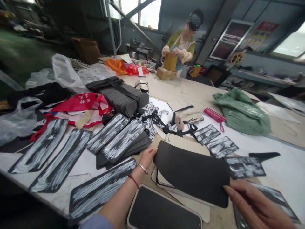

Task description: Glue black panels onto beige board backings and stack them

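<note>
A black rectangular sheet with rounded corners (193, 170) is stretched between my two hands, bowed a little along its length. My left hand (149, 157) is closed on its left end. At the right end, my right hand (247, 197) pinches the lower corner between thumb and fingers. Under the sheet lies a stack of beige rounded panels (200, 210), partly covered by it. Closer to me rests a beige-edged panel with a black face (164, 211). Beside my left forearm lies a black strip smeared with white paste (100, 187).
More paste-smeared strips (62, 159) lie to the left, smaller ones (225, 146) to the right. Behind them are a bundled stack of dark pieces (124, 97), plastic bags (68, 71), a pink pouch (214, 115) and a green bag (243, 111). Across the table a person handles a cardboard box (171, 62).
</note>
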`<act>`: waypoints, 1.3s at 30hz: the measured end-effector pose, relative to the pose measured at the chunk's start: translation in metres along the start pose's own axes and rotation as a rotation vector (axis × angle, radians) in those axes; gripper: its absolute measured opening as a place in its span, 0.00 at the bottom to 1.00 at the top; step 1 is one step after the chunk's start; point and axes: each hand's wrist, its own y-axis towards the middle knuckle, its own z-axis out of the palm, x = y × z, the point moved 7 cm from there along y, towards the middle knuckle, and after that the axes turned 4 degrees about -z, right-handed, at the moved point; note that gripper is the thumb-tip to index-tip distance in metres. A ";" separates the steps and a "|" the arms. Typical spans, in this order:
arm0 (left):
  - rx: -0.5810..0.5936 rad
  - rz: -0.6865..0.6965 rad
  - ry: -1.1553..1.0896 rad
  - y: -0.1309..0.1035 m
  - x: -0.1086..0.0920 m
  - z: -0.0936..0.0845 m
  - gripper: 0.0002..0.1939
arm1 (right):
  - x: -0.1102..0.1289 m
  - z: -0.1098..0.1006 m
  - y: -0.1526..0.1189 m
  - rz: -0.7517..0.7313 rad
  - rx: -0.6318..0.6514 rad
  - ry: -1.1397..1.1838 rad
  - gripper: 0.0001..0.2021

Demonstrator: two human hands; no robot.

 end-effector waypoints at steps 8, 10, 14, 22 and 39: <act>-0.068 0.117 0.619 -0.056 0.018 -0.034 0.14 | -0.097 0.054 -0.078 0.552 0.161 0.140 0.19; -0.061 0.197 0.758 -0.066 0.017 -0.027 0.14 | -0.127 0.070 -0.094 0.609 0.190 0.153 0.19; -0.066 0.309 0.921 -0.066 0.014 -0.003 0.15 | -0.176 0.093 -0.102 0.648 0.215 0.072 0.17; -0.056 0.290 1.083 -0.035 0.021 0.033 0.14 | -0.227 0.113 -0.079 0.664 0.284 -0.155 0.12; -0.018 0.210 1.155 -0.024 0.038 0.036 0.12 | -0.239 0.136 -0.081 0.669 0.407 -0.269 0.10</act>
